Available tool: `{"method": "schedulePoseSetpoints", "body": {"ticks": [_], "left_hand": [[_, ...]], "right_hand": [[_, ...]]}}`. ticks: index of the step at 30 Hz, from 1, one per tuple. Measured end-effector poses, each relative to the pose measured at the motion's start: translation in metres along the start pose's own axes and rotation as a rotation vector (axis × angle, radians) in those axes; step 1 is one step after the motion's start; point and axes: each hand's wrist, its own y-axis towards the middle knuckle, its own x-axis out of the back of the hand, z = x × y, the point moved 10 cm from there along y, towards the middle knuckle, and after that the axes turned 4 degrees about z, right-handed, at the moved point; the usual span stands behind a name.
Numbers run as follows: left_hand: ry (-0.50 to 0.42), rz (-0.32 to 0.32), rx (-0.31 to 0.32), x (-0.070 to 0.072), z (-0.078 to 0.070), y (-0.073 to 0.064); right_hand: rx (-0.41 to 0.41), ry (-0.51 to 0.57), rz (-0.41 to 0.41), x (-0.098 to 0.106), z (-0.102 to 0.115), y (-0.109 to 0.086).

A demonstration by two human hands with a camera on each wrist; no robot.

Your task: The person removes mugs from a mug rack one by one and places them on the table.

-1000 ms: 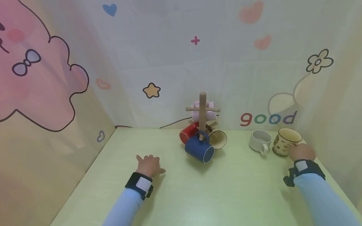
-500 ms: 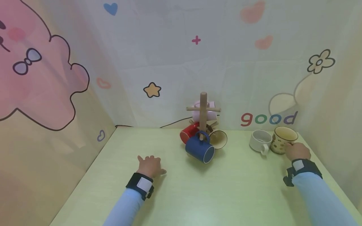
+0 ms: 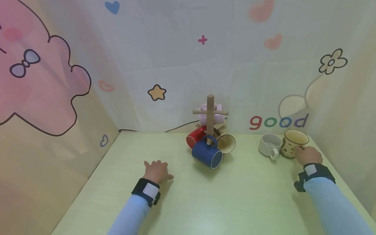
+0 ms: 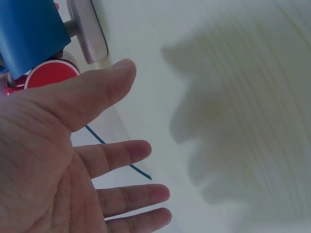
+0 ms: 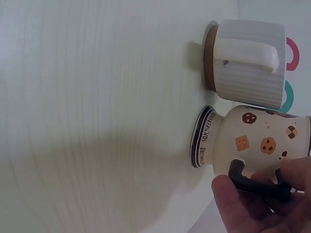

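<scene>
At the back right corner of the table my right hand (image 3: 309, 156) grips the dark handle of a cream mug (image 5: 262, 141) printed with brown cookies. The mug stands upright, close beside a white ribbed cup (image 5: 250, 63) whose handle points toward me. My left hand (image 3: 157, 172) is at the left of the table, fingers spread and holding nothing; its palm and loose fingers show in the left wrist view. Nearest to it, a blue mug (image 3: 207, 154) hangs tilted by its handle on a wooden mug tree (image 3: 210, 119).
Also on the mug tree are a red mug (image 3: 195, 138), a second cream mug (image 3: 226, 144) with its mouth facing forward, and a pink mug (image 3: 218, 118) higher up behind the post. A printed cloth (image 3: 176, 49) walls the table (image 3: 229, 202) at the back and sides.
My right hand has moved the cookie mug slightly left and back, from the right edge to right beside the white cup. The left hand has stayed in place.
</scene>
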Motion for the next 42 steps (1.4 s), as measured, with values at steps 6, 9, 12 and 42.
{"method": "schedulePoseSetpoints", "body": {"ticks": [6,9,12,42], "left_hand": [[-0.017,-0.007,-0.013,0.002,-0.003,0.004],[-0.024,-0.009,-0.018,0.003,-0.004,0.008],[-0.033,-0.018,-0.020,0.008,-0.004,0.012],[-0.185,-0.221,-0.166,0.158,-0.061,0.041]], "right_hand": [[-0.003,0.018,0.012,0.002,-0.007,-0.005],[-0.045,0.039,0.019,0.006,-0.006,-0.014],[-0.094,0.062,-0.042,0.018,0.005,-0.024],[0.513,0.069,-0.064,0.024,0.287,-0.086]]}}
